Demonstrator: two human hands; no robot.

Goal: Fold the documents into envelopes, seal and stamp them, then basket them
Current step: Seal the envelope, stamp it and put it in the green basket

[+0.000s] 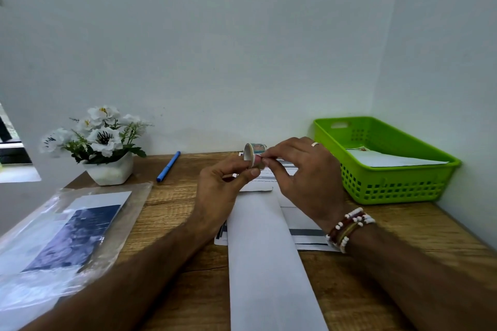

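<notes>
Head view: one white envelope lies in the green basket (pixel 403 192) at far right, a stamp at its corner, so at least one piece looks finished. A long white envelope (pixel 266 250) lies on the bench (pixel 172 223) directly under the forearms, no stamp showing on it; whether it is sealed cannot be told. Printed documents (pixel 309 234) stick out from beneath it, so folding probably remains. The step in hand reads as stamping. The left hand (pixel 223 183) pinches the stamp roll (pixel 255 151) between thumb and fingers, raised above the far end of the envelope. The right hand (pixel 302 169) meets it, thumb and forefinger closed on the roll's loose end; both grips are clamped on the roll. No stamp looks torn free yet. At left, a plastic sleeve (pixel 67 236) holds what may be spare envelopes.
</notes>
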